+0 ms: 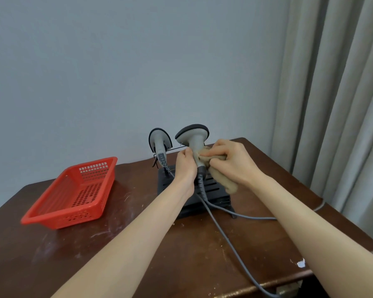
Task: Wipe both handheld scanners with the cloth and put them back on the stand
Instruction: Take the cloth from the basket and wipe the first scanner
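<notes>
My left hand (184,164) grips the handle of a grey handheld scanner (193,134), held upright above the black stand (211,190) with its dark-rimmed head at the top. My right hand (228,162) presses a tan cloth (224,181) against the right side of that handle; the cloth hangs down below my fingers. A second grey scanner (159,143) hangs on the stand's wire hook to the left, head up. Grey cables (224,233) run from both scanners across the table.
A red perforated plastic basket (73,194) sits on the dark wooden table (116,244) at the left. A grey-blue wall stands behind. Curtains (332,104) hang at the right, beside the table's right edge.
</notes>
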